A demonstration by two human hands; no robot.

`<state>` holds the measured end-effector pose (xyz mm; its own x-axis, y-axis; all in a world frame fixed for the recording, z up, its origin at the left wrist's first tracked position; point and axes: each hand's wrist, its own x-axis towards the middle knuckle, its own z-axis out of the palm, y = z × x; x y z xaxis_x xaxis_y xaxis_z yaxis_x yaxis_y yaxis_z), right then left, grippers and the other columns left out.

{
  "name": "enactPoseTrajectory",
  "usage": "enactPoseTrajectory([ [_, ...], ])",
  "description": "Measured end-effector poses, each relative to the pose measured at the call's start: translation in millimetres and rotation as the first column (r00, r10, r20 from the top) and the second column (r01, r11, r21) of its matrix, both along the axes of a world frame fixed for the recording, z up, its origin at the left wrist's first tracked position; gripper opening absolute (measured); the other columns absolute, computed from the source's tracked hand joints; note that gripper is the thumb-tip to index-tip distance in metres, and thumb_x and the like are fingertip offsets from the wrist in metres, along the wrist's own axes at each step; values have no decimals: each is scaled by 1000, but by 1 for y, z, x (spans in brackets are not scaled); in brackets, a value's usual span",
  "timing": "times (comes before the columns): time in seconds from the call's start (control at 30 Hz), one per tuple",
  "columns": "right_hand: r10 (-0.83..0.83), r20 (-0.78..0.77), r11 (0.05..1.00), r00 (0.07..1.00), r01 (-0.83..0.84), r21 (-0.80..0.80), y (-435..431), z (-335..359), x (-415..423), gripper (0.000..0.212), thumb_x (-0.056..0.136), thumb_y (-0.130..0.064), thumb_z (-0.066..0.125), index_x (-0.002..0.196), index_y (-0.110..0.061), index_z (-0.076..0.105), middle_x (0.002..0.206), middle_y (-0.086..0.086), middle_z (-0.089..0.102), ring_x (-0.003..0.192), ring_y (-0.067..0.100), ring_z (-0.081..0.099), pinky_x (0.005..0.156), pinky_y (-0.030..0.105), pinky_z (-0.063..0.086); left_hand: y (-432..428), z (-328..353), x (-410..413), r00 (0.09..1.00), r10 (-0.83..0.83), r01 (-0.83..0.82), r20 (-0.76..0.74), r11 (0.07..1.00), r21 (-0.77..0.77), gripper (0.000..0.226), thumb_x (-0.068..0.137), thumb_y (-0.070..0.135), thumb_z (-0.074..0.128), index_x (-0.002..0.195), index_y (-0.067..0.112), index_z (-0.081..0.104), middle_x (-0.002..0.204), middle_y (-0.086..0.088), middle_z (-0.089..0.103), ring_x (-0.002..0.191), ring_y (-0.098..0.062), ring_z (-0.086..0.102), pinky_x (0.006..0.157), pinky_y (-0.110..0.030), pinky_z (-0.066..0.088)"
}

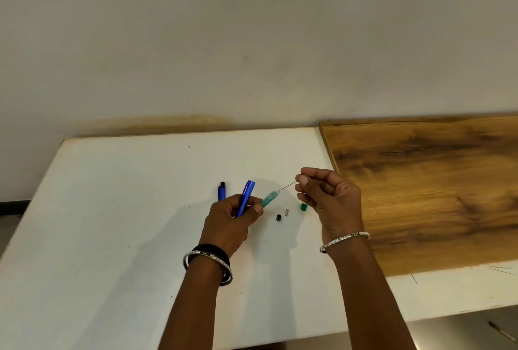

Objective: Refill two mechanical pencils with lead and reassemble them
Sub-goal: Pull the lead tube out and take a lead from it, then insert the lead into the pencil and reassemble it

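My left hand (232, 218) grips a blue mechanical pencil (246, 195) pointing up and away, and also pinches a green translucent lead case (269, 198) whose open end faces right. My right hand (328, 195) pinches a thin lead (286, 187) between thumb and fingers, its far end at the case's mouth. A second blue pencil (221, 190) with a black end lies on the white table (112, 223), left of my hands. A small black cap (278, 217), a small grey eraser piece (286, 212) and the green case lid (303, 207) lie between my hands.
A brown wooden board (434, 187) lies on the right part of the table, close to my right hand. A pale wall (252, 41) rises behind the table. A few thin lead bits (501, 269) lie near the table's right front edge.
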<state>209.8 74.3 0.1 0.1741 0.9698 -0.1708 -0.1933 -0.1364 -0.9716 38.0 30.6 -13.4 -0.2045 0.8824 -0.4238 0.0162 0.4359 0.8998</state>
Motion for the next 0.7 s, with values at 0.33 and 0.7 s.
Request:
enactPoseTrajectory([
  [0.33, -208, -32, 974, 978, 203, -103, 1, -5, 10, 17, 77, -1, 76, 83, -16, 74, 70, -3, 76, 59, 12, 70, 57, 23, 59, -1, -4, 6, 870, 34, -24, -493, 999, 26, 14, 79, 35, 75, 91, 30, 74, 76, 10, 65, 62, -2, 54, 55, -14, 36],
  [0.7, -130, -26, 987, 991, 127, -102, 0, -3, 5, 17, 78, 0, 75, 83, -16, 74, 71, -1, 76, 60, 13, 70, 57, 24, 59, -6, -3, 14, 720, -75, 38, -690, 997, -70, 14, 81, 40, 70, 89, 29, 69, 85, 5, 69, 75, -17, 64, 63, -26, 47],
])
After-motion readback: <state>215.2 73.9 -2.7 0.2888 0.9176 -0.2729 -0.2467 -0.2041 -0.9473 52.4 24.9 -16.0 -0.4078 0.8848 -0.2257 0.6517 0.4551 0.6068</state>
